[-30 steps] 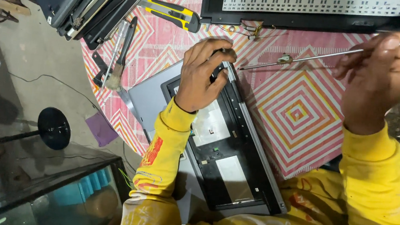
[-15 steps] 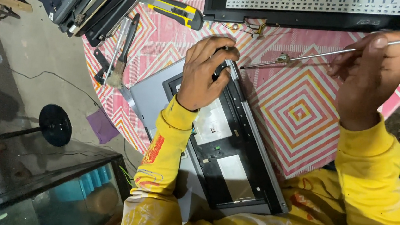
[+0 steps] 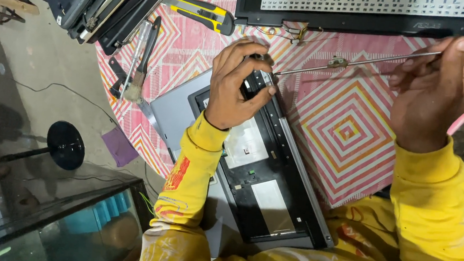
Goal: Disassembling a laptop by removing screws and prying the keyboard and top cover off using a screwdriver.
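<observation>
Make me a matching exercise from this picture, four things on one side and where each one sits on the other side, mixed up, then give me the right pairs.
Things:
1. utility knife
2. brush
3. thin metal rod
4. black laptop base

Places:
A. held in the right hand, stretching toward the left hand
B. at the left edge of the patterned cloth, bristles toward the person
C. under the left hand, reaching down to the person's lap
D. at the top of the cloth, left of the keyboard panel

Pairs: 1-D, 2-B, 3-A, 4-C

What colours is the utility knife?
Yellow and black utility knife, clearest in the head view.
</observation>
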